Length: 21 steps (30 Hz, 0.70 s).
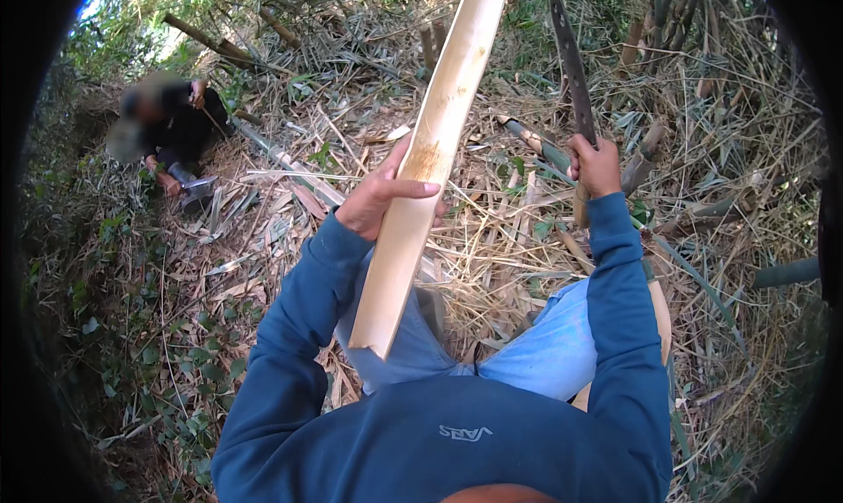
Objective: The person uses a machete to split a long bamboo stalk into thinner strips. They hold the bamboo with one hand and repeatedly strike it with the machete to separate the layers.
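Observation:
My left hand is wrapped round a long split piece of bamboo, its thumb across the pale hollow inner face. The piece slants from above my lap up past the top edge of the view, and a brown rough patch marks its inside near my fingers. In my right hand is a machete, gripped by its wooden handle. Its long dark blade, with a row of holes along it, points up and away from me, apart from the bamboo.
At the far left another person crouches beside a thin bamboo pole. Dry leaves and shavings cover the ground. Cut green bamboo lies beyond my right hand, and another stalk juts in at the right. Dense brush surrounds the spot.

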Motion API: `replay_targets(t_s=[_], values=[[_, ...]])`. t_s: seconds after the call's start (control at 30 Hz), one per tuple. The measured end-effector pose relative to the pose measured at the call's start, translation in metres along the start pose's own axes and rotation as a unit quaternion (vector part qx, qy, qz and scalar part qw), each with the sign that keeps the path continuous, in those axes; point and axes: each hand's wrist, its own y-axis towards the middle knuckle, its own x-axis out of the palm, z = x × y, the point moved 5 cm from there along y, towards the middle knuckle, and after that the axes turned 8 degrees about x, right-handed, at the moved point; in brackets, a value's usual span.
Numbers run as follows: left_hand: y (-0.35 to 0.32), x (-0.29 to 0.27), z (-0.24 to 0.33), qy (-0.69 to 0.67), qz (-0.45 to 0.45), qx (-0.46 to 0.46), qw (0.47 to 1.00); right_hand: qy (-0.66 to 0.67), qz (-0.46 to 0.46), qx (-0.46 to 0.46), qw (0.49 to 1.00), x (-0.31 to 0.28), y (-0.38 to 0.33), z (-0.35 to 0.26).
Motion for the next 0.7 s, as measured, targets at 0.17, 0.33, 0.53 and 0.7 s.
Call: replay_targets(t_s=[0.17,0.33,0.53,0.7], values=[[0.084,0.014,0.005,0.172,-0.091,0.080,0.978,-0.047,0.072,-0.036,0.996,-0.042,-0.014,-0.009],[0.146,0.039,-0.006,0.758,0.018,0.138,0.638,-0.108,0.219,-0.103,0.964,-0.085,-0.016,0.003],[0.153,0.053,-0.044,0.791,-0.024,0.172,0.587,-0.344,0.313,-0.116,0.877,-0.087,-0.036,-0.014],[0.148,0.057,-0.045,0.820,-0.040,0.158,0.550,-0.451,0.278,-0.074,0.845,-0.090,-0.028,0.005]])
